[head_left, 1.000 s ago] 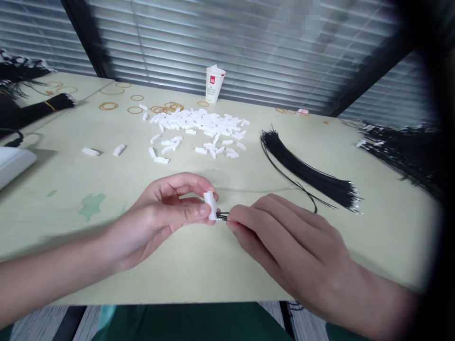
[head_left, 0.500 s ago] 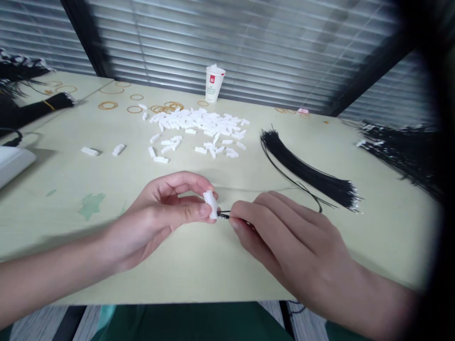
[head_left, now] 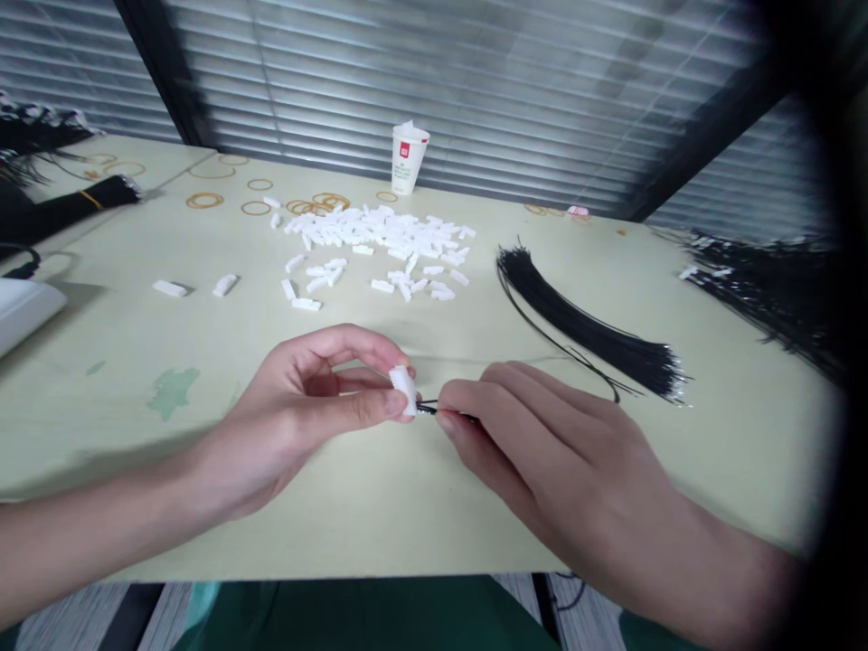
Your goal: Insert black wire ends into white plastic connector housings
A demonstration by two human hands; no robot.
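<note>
The left hand [head_left: 308,402] pinches a connector [head_left: 404,391] between thumb and fingertips, parted only by its thickness, with the palm hollow. The connector is a small white block, plastic by its look, ribbed along one long side and tilted above the table [head_left: 353,538], toward the near edge. The right hand [head_left: 549,443] has thumb and forefinger closed on a few thin black wires [head_left: 426,410], its other fingers folded alongside. Their short ends reach the connector's lower end; whether they are seated is too small to tell.

Farther out, loose white blocks [head_left: 386,231] lie heaped on the smooth, pale table toward its far edge. A tapered paper cup [head_left: 410,163], printed in red, stands upright behind them. Thin tan rubber bands [head_left: 204,201] lie in rings nearer the far left corner. Right of the heap, a curved bundle [head_left: 583,316] of black wire points its silvery tips toward the right edge, where a darker tangle [head_left: 779,289] spreads. Slatted blinds [head_left: 420,72] stand beyond the far edge.
</note>
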